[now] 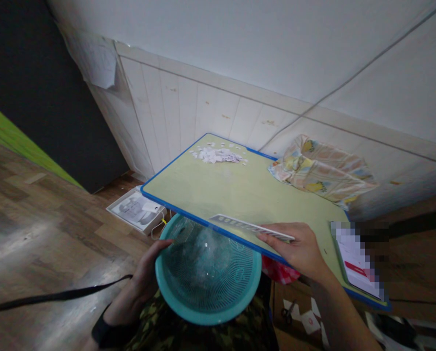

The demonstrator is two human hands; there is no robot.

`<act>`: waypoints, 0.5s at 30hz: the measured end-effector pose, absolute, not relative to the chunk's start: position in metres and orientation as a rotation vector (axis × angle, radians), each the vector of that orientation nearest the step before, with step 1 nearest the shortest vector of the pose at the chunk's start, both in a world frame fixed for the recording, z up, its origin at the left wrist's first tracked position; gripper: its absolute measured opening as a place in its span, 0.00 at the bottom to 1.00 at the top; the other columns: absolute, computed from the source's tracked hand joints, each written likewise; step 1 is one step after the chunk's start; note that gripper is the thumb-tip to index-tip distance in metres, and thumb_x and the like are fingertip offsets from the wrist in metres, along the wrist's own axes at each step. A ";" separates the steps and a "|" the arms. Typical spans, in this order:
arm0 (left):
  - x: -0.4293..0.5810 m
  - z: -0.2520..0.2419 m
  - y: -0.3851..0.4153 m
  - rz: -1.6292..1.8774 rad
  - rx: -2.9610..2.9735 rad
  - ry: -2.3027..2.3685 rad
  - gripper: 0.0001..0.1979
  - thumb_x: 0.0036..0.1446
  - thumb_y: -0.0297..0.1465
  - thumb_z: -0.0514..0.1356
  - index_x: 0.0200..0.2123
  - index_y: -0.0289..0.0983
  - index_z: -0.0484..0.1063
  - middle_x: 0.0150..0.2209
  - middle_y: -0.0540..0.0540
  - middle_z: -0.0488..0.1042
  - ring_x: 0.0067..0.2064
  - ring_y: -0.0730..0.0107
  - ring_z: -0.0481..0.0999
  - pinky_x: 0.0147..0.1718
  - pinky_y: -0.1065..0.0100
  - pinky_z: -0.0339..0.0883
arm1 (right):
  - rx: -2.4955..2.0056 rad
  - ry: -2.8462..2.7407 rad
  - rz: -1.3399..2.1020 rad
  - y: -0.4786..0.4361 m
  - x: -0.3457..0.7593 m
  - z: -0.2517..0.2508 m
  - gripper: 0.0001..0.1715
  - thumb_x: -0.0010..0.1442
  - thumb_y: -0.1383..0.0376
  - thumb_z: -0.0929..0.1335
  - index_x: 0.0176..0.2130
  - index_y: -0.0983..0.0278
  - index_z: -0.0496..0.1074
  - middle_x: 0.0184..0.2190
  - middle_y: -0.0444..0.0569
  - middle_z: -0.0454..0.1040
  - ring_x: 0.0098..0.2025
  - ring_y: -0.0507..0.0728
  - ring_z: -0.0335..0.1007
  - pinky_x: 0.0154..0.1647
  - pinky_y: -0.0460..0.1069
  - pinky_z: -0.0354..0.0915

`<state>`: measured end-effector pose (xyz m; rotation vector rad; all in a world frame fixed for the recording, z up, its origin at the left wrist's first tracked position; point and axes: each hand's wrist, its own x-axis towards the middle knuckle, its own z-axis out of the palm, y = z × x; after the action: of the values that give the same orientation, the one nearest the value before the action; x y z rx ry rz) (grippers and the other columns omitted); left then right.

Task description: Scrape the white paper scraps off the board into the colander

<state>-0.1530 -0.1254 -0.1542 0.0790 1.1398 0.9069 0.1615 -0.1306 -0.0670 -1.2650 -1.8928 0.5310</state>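
Note:
A round turquoise plastic basket (208, 318) with slotted sides stands in front of me, its rim just under the table's near edge. At its left rim, my left hand (147, 270) grips with the thumb over the edge. My right hand (300, 248) pinches a long, flat, white-edged strip (240, 225) with a row of grey marks; its exact kind I cannot make out. The strip is tilted along the near edge of the yellow-green table (218, 190) with blue trim. Something pale and blurred shows inside the basket. A heap of white paper scraps (220, 155) lies toward the table's far left corner.
A patterned cloth (320, 170) lies at the back right by the wall. Papers with a red patch (357, 268) rest on the right end. An open white box (135, 209) sits on the floor at left. Scissors (288, 313) and paper pieces lie below the table.

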 end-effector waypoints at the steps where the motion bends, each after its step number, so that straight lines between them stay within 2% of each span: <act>1: -0.153 -0.155 -0.125 0.912 0.087 1.136 0.16 0.64 0.26 0.56 0.27 0.25 0.79 0.25 0.37 0.78 0.24 0.61 0.77 0.26 0.64 0.74 | -1.265 -1.893 0.533 -0.132 0.161 -0.067 0.07 0.59 0.63 0.73 0.38 0.56 0.84 0.33 0.46 0.84 0.30 0.57 0.82 0.32 0.48 0.77; 15: -0.160 -0.167 -0.128 0.928 0.113 1.081 0.14 0.63 0.28 0.58 0.27 0.27 0.78 0.26 0.39 0.78 0.24 0.61 0.76 0.27 0.63 0.74 | -1.288 -1.862 0.605 -0.141 0.162 -0.060 0.06 0.57 0.63 0.75 0.36 0.58 0.84 0.31 0.48 0.84 0.27 0.57 0.81 0.29 0.46 0.77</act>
<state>-0.1600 -0.1284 -0.1671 0.1129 1.0808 0.9277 0.1618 -0.1412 -0.0603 -1.2877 -1.8616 0.6053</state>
